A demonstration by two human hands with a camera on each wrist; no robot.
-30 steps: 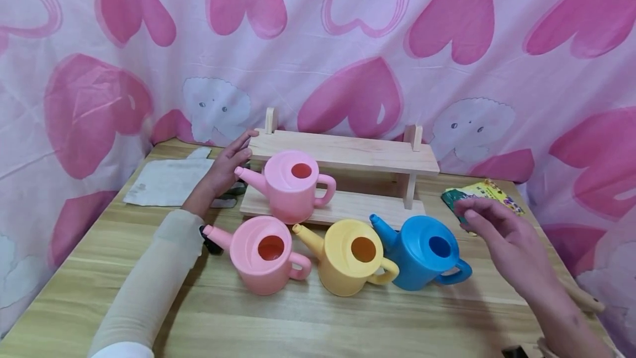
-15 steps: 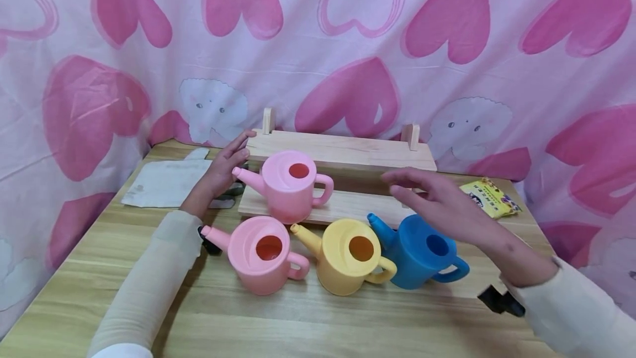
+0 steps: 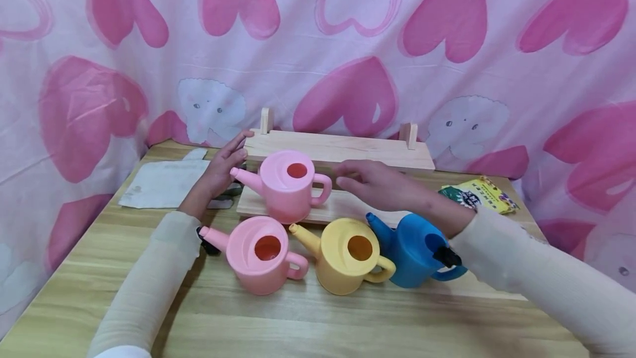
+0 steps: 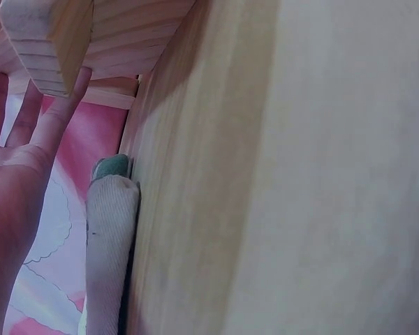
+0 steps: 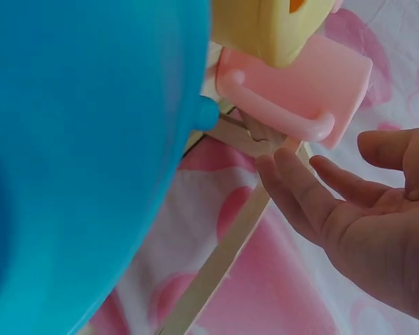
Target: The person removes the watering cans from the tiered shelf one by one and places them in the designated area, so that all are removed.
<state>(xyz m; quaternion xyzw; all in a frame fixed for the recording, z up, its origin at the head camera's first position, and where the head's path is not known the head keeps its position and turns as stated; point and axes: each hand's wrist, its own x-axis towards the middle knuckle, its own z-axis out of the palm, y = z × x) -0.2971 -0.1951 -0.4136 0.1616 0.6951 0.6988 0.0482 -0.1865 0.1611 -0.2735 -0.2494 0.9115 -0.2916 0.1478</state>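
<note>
A two-tier wooden shelf stands at the back of the table. My left hand rests with its fingers against the shelf's left end; the left wrist view shows them extended by the wood. On the lower board sits a pink watering can, its handle pointing right. My right hand hovers just right of that handle, fingers loosely extended and nothing in them. In front stand another pink watering can, a yellow watering can and a blue watering can, partly hidden beneath the right forearm.
Whitish work gloves lie left of the shelf. A yellow and green packet lies at the right. Behind the table hangs a pink heart-patterned curtain.
My right hand has swept left from beside the packet, over the blue watering can, to near the handle of the pink can on the shelf. My left hand has stayed at the shelf's end.
</note>
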